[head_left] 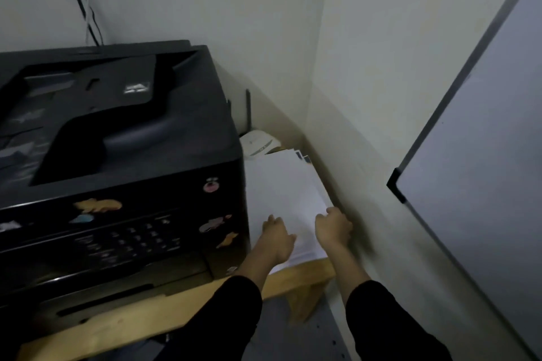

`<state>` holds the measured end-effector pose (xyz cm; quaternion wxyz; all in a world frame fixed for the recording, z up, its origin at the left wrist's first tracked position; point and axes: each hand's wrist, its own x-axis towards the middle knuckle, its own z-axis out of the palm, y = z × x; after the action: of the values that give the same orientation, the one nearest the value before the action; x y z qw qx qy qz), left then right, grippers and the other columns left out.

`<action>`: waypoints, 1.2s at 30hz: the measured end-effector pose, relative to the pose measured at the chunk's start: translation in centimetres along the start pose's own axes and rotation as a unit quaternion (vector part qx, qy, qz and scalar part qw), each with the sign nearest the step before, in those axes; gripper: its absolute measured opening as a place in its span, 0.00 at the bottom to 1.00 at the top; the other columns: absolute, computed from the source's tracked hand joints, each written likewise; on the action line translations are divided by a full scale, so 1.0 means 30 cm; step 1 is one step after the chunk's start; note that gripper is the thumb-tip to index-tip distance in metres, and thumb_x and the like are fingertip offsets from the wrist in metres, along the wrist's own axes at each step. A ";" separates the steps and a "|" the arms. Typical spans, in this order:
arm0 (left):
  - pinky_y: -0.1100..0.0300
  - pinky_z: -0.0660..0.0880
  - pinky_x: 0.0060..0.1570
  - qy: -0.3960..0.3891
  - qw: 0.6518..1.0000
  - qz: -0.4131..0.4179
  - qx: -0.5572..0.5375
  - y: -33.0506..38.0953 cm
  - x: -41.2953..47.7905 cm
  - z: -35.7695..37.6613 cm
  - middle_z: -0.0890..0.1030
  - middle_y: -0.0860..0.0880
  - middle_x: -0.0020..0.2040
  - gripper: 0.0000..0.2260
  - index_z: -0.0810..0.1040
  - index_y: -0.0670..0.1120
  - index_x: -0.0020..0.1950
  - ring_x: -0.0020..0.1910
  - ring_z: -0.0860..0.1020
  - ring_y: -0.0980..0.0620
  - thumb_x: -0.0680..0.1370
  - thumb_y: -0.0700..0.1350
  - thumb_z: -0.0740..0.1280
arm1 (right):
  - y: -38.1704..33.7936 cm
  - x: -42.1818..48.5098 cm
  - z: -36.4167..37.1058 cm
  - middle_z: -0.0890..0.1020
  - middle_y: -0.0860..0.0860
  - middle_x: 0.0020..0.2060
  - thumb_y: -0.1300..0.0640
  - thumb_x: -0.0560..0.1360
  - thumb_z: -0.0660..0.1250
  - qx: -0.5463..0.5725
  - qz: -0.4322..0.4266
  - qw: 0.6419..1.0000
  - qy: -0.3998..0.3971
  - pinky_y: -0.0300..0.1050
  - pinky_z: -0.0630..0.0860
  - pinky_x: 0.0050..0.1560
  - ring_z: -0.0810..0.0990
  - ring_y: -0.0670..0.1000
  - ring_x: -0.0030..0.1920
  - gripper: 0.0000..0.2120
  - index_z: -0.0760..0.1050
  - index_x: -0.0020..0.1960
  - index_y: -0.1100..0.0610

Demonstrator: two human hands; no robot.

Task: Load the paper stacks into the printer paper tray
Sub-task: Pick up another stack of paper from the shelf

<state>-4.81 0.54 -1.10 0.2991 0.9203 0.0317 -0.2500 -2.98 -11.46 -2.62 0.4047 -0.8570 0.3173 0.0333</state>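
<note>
1. We note dim, soft footage; the printer [117,161] is cut off at the left edge, and its keypad markings cannot be read.
2. The far end of the paper stack [281,193] hides part of a small white device [259,143], which we cannot identify.
3. The stack is plain white and thick, lying on the wooden table [302,272] between the printer's right side and the wall [352,97].
4. The left hand [275,239] rests palm down on the stack's near left corner, fingers curled over it.
5. The right hand [333,227] clasps the near right edge; its fingertips are hidden beneath.
</note>
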 end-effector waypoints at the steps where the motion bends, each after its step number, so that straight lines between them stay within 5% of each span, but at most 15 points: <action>1: 0.51 0.57 0.75 -0.009 0.999 -0.030 0.039 0.003 0.026 0.000 0.51 0.40 0.78 0.29 0.53 0.37 0.76 0.76 0.54 0.41 0.81 0.49 0.58 | -0.010 0.030 -0.003 0.74 0.60 0.65 0.59 0.77 0.59 -0.045 -0.001 0.999 -0.012 0.58 0.69 0.65 0.68 0.63 0.66 0.19 0.70 0.67 0.62; 4: 0.50 0.50 0.76 -0.034 0.988 -0.101 0.109 -0.001 0.066 0.007 0.38 0.40 0.78 0.37 0.40 0.37 0.77 0.78 0.42 0.40 0.81 0.52 0.59 | -0.039 0.104 -0.001 0.68 0.59 0.68 0.55 0.77 0.59 -0.134 0.017 0.989 -0.059 0.59 0.63 0.68 0.63 0.62 0.68 0.22 0.67 0.69 0.61; 8: 0.51 0.53 0.76 -0.058 0.975 -0.146 0.155 -0.013 0.091 0.024 0.36 0.38 0.77 0.40 0.39 0.39 0.77 0.78 0.42 0.41 0.79 0.54 0.62 | -0.066 0.156 0.032 0.68 0.58 0.69 0.51 0.77 0.57 -0.171 0.044 0.975 -0.136 0.60 0.60 0.71 0.63 0.61 0.70 0.22 0.69 0.68 0.60; 14: 0.49 0.54 0.73 -0.084 0.935 -0.128 0.321 0.014 0.131 0.016 0.58 0.36 0.74 0.30 0.57 0.37 0.74 0.73 0.54 0.34 0.81 0.56 0.56 | -0.142 0.115 0.079 0.74 0.61 0.63 0.54 0.77 0.64 -0.199 -0.009 0.980 -0.026 0.52 0.73 0.62 0.73 0.59 0.62 0.20 0.66 0.65 0.62; 18: 0.50 0.58 0.69 -0.095 0.920 -0.128 0.357 0.010 0.157 0.026 0.66 0.38 0.69 0.23 0.66 0.40 0.69 0.68 0.62 0.37 0.80 0.54 0.58 | -0.161 0.143 0.062 0.79 0.59 0.57 0.56 0.78 0.62 -0.076 0.014 0.995 -0.060 0.50 0.78 0.55 0.80 0.58 0.55 0.17 0.65 0.63 0.61; 24: 0.48 0.59 0.73 -0.068 0.951 -0.110 0.281 -0.008 0.147 0.027 0.63 0.38 0.70 0.23 0.65 0.38 0.70 0.71 0.56 0.36 0.79 0.51 0.60 | -0.133 0.166 0.038 0.81 0.58 0.57 0.59 0.80 0.57 -0.092 -0.020 0.992 -0.084 0.48 0.78 0.56 0.81 0.57 0.55 0.13 0.74 0.60 0.62; 28: 0.49 0.58 0.71 -0.048 0.972 -0.164 0.160 0.023 0.132 -0.006 0.59 0.39 0.73 0.25 0.60 0.39 0.73 0.72 0.58 0.38 0.77 0.46 0.57 | -0.128 0.191 -0.025 0.80 0.59 0.57 0.62 0.79 0.56 -0.015 -0.022 0.993 -0.116 0.44 0.73 0.47 0.78 0.58 0.50 0.13 0.75 0.60 0.63; 31: 0.47 0.49 0.76 0.013 0.985 -0.158 0.075 0.099 0.106 -0.078 0.45 0.40 0.78 0.30 0.46 0.40 0.78 0.77 0.44 0.38 0.79 0.44 0.55 | -0.127 0.213 -0.084 0.80 0.59 0.49 0.64 0.77 0.60 0.036 -0.001 0.991 -0.125 0.40 0.71 0.40 0.77 0.59 0.46 0.14 0.77 0.59 0.66; 33: 0.45 0.45 0.76 0.093 0.983 -0.148 0.062 0.159 0.079 -0.144 0.40 0.41 0.78 0.31 0.43 0.41 0.78 0.77 0.40 0.38 0.80 0.45 0.55 | -0.127 0.217 -0.118 0.80 0.62 0.52 0.62 0.77 0.61 0.043 0.014 0.989 -0.144 0.38 0.71 0.34 0.79 0.60 0.52 0.14 0.76 0.59 0.68; 36: 0.44 0.46 0.75 0.179 0.971 -0.137 0.073 0.248 0.038 -0.241 0.40 0.40 0.78 0.33 0.42 0.39 0.77 0.77 0.42 0.37 0.79 0.46 0.57 | -0.137 0.213 -0.157 0.78 0.64 0.57 0.64 0.78 0.62 0.118 0.054 0.980 -0.150 0.45 0.72 0.48 0.76 0.58 0.48 0.15 0.72 0.60 0.75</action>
<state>0.93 -1.56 7.35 0.1838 0.9563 0.1924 -0.1210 3.51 -16.20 1.29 0.5435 -0.7701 0.3002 0.1460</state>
